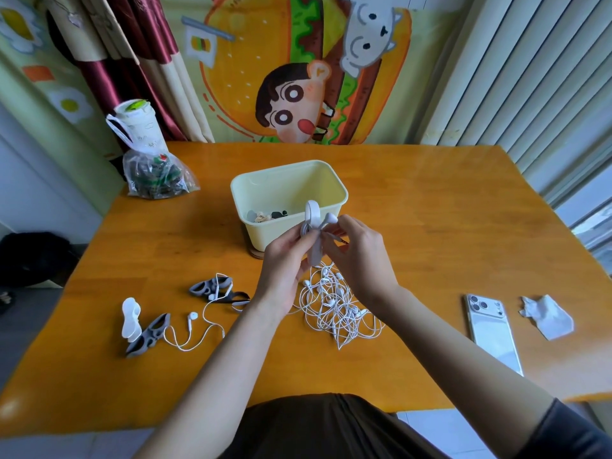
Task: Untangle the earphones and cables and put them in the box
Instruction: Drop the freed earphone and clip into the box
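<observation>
A pale yellow box point(265, 190) stands at the table's middle with a few small items on its bottom. Just in front of it, above the table, my left hand point(284, 263) grips a white cable tie point(313, 233) wrapped round a bundled white earphone. My right hand point(356, 250) pinches that earphone's bud and plug end beside the tie. Under my hands lies a tangle of white earphone cables point(337, 306). One loose white earphone point(195, 321) trails across the table to the left.
Grey cable ties point(212, 288) and a white and a grey tie point(139, 329) lie at the left. A clear bag point(155, 177) and a cup point(139, 127) stand at the far left. A white phone point(493, 329) and a crumpled tissue point(546, 318) lie at the right.
</observation>
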A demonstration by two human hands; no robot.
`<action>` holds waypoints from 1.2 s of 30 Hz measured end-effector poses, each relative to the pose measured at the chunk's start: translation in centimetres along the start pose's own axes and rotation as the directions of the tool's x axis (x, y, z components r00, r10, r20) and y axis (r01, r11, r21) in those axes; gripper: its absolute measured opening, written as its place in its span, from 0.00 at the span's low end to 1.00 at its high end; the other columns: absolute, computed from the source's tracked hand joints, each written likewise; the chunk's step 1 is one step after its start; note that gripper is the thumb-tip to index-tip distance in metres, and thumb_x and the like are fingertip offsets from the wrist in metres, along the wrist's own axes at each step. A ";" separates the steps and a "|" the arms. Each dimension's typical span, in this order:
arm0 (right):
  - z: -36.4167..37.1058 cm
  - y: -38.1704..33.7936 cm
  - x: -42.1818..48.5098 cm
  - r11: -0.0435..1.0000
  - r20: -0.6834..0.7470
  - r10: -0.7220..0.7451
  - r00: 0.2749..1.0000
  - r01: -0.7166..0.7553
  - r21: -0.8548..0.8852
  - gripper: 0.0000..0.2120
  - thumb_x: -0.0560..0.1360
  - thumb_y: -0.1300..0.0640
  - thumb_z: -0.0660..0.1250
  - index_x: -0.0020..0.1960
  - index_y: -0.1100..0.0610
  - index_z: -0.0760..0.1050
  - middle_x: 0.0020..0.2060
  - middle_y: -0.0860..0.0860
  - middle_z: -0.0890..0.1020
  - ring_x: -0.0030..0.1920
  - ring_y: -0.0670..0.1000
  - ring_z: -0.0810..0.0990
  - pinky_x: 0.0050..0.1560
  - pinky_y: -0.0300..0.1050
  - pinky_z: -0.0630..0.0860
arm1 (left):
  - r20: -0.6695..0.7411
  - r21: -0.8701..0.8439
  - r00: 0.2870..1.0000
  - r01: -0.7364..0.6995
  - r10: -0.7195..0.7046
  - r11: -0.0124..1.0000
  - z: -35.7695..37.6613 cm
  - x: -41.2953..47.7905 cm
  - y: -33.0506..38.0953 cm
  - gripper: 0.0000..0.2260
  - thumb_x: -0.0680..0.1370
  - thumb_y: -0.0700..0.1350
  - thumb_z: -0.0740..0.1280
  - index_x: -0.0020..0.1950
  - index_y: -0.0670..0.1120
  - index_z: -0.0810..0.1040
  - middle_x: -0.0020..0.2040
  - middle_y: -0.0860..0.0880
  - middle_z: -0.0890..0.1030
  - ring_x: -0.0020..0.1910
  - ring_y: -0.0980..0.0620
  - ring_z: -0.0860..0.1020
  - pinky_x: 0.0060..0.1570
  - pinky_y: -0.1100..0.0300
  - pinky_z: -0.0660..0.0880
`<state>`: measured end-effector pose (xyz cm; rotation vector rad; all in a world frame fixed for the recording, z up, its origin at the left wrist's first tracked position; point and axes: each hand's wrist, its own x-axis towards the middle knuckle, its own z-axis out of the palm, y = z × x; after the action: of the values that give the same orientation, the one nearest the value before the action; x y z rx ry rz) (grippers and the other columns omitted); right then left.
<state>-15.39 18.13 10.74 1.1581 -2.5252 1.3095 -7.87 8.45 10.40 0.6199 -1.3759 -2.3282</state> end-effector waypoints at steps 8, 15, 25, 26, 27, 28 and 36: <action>0.2 -0.2 -0.1 0.997 0.016 0.036 0.999 -0.037 0.068 0.04 0.74 0.60 0.68 0.48 0.59 0.77 0.43 0.53 0.82 0.44 0.50 0.81 0.44 0.51 0.79 | -0.067 -0.057 0.994 0.080 -0.084 0.995 -0.2 0.3 0.4 0.12 0.77 0.39 0.67 0.59 0.45 0.79 0.51 0.47 0.82 0.47 0.53 0.80 0.36 0.65 0.76; 0.5 -0.4 -0.3 0.988 0.020 0.129 0.991 -0.131 0.086 0.05 0.75 0.57 0.68 0.47 0.59 0.78 0.42 0.52 0.82 0.42 0.47 0.81 0.42 0.37 0.76 | -0.163 -0.029 0.984 0.067 -0.071 0.997 0.0 0.4 -0.2 0.06 0.79 0.40 0.64 0.49 0.44 0.81 0.40 0.50 0.83 0.40 0.56 0.81 0.34 0.64 0.76; 0.4 -1.1 -1.3 0.990 -0.010 0.059 0.998 -0.060 -0.128 0.08 0.74 0.47 0.66 0.45 0.48 0.82 0.37 0.45 0.84 0.38 0.46 0.82 0.37 0.45 0.77 | -0.210 0.106 0.977 -0.023 0.045 0.994 0.1 0.6 -0.8 0.08 0.80 0.36 0.62 0.49 0.42 0.80 0.43 0.45 0.82 0.41 0.53 0.79 0.41 0.59 0.76; 0.4 -1.2 -1.3 0.985 -0.032 -0.017 0.999 0.011 -0.173 0.08 0.74 0.47 0.65 0.45 0.49 0.81 0.37 0.44 0.83 0.38 0.46 0.81 0.34 0.44 0.76 | -0.209 0.115 0.977 -0.023 0.046 0.993 0.0 0.6 -0.9 0.07 0.79 0.37 0.62 0.49 0.43 0.80 0.43 0.45 0.82 0.43 0.51 0.79 0.43 0.57 0.76; 0.4 -1.1 -1.2 0.973 -0.049 -0.089 0.995 0.077 -0.218 0.08 0.73 0.49 0.65 0.44 0.50 0.81 0.38 0.44 0.82 0.39 0.47 0.80 0.32 0.42 0.74 | -0.199 0.123 0.979 -0.024 0.048 0.992 0.0 0.5 -0.9 0.06 0.79 0.37 0.63 0.48 0.44 0.80 0.43 0.45 0.82 0.44 0.50 0.80 0.44 0.56 0.76; 0.3 -1.0 -1.1 0.960 -0.058 -0.140 0.988 0.122 -0.250 0.07 0.73 0.50 0.66 0.44 0.52 0.80 0.39 0.45 0.81 0.39 0.48 0.79 0.31 0.42 0.73 | -0.184 0.126 0.982 -0.023 0.046 0.992 0.0 0.4 -0.9 0.06 0.79 0.38 0.64 0.48 0.45 0.80 0.43 0.46 0.82 0.43 0.51 0.81 0.43 0.56 0.77; -0.2 -0.4 0.0 0.977 -0.026 0.180 0.983 -0.176 0.120 0.03 0.76 0.58 0.67 0.43 0.56 0.76 0.38 0.45 0.79 0.40 0.41 0.76 0.39 0.30 0.70 | -0.001 0.090 0.999 -0.042 0.042 0.995 -0.3 -0.2 -1.0 0.08 0.80 0.41 0.62 0.54 0.49 0.79 0.44 0.52 0.84 0.43 0.57 0.82 0.43 0.63 0.78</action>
<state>-15.16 18.14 11.06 0.9337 -2.6084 1.5244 -7.62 8.81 9.46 0.6145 -1.4851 -2.2417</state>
